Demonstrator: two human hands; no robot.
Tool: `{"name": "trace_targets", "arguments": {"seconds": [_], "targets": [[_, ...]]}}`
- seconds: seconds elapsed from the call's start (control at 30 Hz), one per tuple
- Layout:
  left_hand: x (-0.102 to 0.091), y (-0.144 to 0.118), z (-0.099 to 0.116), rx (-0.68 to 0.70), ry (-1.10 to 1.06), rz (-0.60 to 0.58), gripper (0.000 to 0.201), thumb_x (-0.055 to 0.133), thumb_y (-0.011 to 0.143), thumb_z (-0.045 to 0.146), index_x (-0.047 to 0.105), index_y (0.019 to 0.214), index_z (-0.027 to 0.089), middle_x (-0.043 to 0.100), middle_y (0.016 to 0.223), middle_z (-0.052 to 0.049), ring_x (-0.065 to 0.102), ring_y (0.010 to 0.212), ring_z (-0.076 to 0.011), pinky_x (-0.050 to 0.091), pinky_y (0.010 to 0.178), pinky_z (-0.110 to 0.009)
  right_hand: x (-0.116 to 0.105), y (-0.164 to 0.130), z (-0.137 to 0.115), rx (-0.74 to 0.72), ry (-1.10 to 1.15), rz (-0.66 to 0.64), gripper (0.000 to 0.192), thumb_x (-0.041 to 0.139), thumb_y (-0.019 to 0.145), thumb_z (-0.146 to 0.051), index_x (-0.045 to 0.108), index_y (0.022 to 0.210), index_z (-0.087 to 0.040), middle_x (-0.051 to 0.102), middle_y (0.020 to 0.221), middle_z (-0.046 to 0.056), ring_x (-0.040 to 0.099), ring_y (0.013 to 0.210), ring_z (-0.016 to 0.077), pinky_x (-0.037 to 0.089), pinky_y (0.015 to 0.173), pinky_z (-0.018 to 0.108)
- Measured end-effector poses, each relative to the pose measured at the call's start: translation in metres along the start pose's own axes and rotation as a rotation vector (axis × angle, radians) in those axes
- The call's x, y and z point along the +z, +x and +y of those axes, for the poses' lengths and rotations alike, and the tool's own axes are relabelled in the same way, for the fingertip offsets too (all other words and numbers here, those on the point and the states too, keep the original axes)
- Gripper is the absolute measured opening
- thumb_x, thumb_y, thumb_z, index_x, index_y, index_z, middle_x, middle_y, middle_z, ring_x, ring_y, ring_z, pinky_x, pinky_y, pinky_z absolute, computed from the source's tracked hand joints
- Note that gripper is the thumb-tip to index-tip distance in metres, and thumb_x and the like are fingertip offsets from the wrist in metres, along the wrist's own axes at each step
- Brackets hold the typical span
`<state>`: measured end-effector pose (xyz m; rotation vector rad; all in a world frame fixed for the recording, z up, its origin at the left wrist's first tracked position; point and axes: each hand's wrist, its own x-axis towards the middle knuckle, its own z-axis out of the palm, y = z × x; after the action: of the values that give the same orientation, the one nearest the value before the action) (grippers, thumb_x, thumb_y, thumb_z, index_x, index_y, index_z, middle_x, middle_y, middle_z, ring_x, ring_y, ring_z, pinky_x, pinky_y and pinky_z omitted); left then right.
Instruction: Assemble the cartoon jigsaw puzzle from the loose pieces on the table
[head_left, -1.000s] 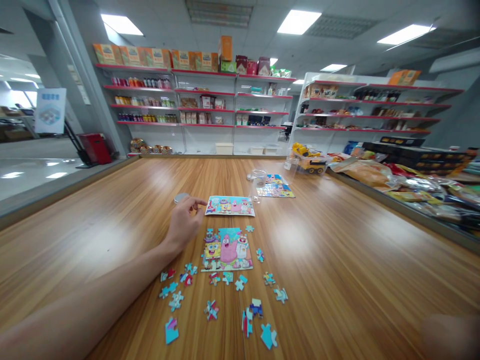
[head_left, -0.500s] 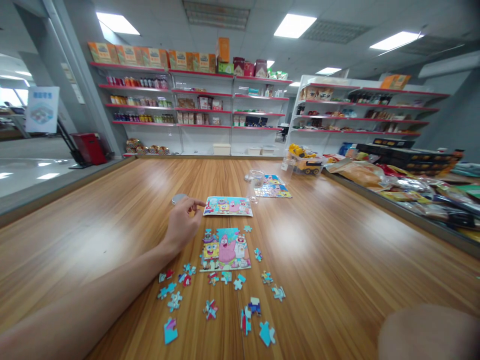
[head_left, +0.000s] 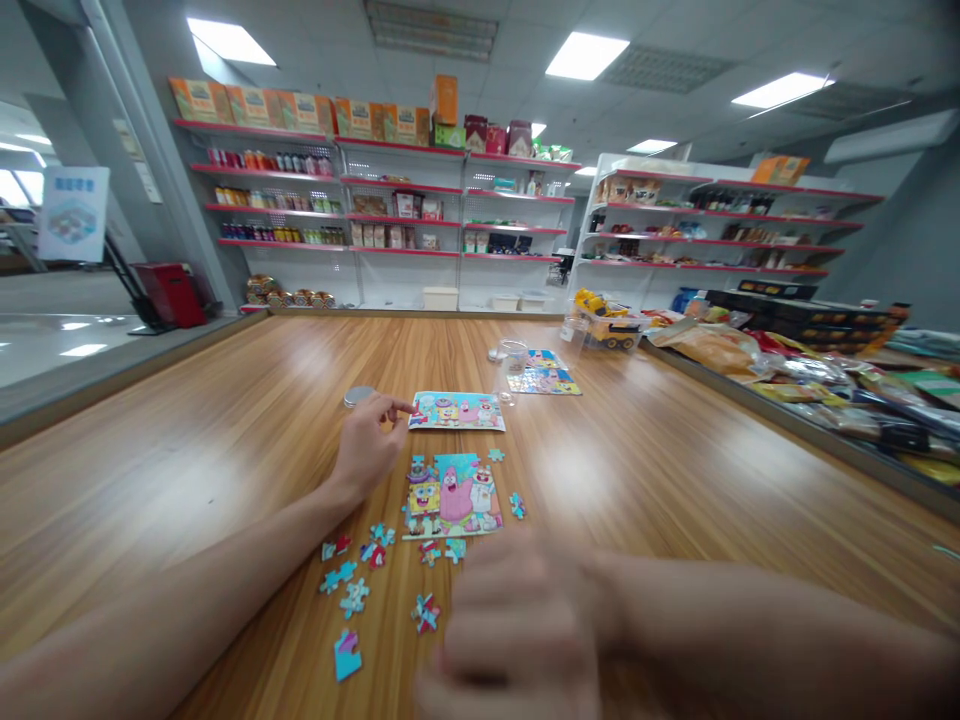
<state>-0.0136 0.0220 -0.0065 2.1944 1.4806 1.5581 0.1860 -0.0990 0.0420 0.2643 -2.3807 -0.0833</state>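
Observation:
My left hand [head_left: 369, 443] rests on the wooden table [head_left: 675, 470], fingers loosely curled, its fingertip touching the left edge of a cartoon reference picture [head_left: 457, 411]. Just right of the hand lies a partly assembled jigsaw [head_left: 452, 497]. Several loose blue and red puzzle pieces [head_left: 346, 598] lie scattered in front of it. My right hand [head_left: 514, 630] is blurred and low in the foreground, over the loose pieces at the near right, hiding them. Whether it holds a piece is not visible.
A round metal lid [head_left: 358, 396] lies behind my left hand. A clear cup [head_left: 514, 365] and a second puzzle picture [head_left: 543, 378] sit further back. A toy truck box [head_left: 611, 327] and packaged goods [head_left: 817, 380] line the right side. Store shelves [head_left: 390, 210] stand behind.
My right hand has swept in from the lower right corner to the left, now covering the near loose pieces. My left hand has stayed by the reference picture.

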Motion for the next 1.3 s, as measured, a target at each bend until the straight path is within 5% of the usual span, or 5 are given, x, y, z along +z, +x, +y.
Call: {"name": "trace_targets", "arguments": {"seconds": [0.27, 0.67, 0.9, 1.17, 1.3], "targets": [[0.004, 0.001, -0.002, -0.022, -0.024, -0.065, 0.018, 0.053, 0.076, 0.014, 0.070, 0.077, 0.019, 0.057, 0.075, -0.001, 0.053, 0.072, -0.0164, 0.043, 0.071, -0.030, -0.008, -0.095, 0.121, 1.108, 0.194, 0.374, 0.026, 0.044, 0.068, -0.014, 0.058, 0.047, -0.020, 0.057, 0.051, -0.001, 0.058, 0.060, 0.0134, 0.049, 0.075, 0.032], [0.003, -0.002, 0.008, 0.044, -0.158, -0.217, 0.018, 0.050, 0.078, 0.012, 0.068, 0.078, 0.018, 0.056, 0.077, -0.002, 0.054, 0.069, -0.0140, 0.043, 0.063, -0.026, 0.006, -0.094, 0.114, 1.250, 0.518, 0.488, 0.030, 0.051, 0.068, -0.023, 0.038, 0.041, -0.021, 0.041, 0.036, -0.005, 0.050, 0.044, 0.0102, 0.050, 0.068, 0.030], [0.003, -0.004, 0.010, 0.143, -0.171, -0.257, 0.020, 0.050, 0.080, 0.010, 0.068, 0.076, 0.018, 0.055, 0.080, -0.002, 0.052, 0.071, -0.0136, 0.043, 0.065, -0.026, 0.005, -0.092, 0.114, 1.301, 0.397, 0.499, 0.062, 0.063, 0.072, -0.057, 0.016, 0.051, -0.023, 0.037, 0.043, -0.005, 0.038, 0.035, 0.0078, 0.026, 0.036, 0.022], [0.003, -0.004, 0.013, 0.092, -0.173, -0.249, 0.017, 0.054, 0.086, 0.024, 0.070, 0.088, 0.017, 0.051, 0.073, -0.001, 0.048, 0.064, -0.0129, 0.039, 0.058, -0.025, 0.010, -0.100, 0.120, 1.282, 0.292, 0.443, 0.060, 0.048, 0.081, -0.069, 0.018, 0.055, -0.023, 0.034, 0.044, -0.005, 0.038, 0.038, 0.0091, 0.026, 0.039, 0.024], [-0.002, -0.003, 0.018, 0.030, -0.241, -0.231, 0.045, 0.043, 0.093, 0.036, 0.070, 0.063, 0.015, 0.055, 0.072, -0.003, 0.053, 0.068, -0.0132, 0.041, 0.064, -0.025, 0.002, -0.104, 0.124, 1.279, 0.237, 0.324, 0.059, 0.045, 0.082, -0.068, 0.018, 0.056, -0.023, 0.039, 0.047, -0.004, 0.039, 0.042, 0.0088, 0.029, 0.043, 0.024]]}}
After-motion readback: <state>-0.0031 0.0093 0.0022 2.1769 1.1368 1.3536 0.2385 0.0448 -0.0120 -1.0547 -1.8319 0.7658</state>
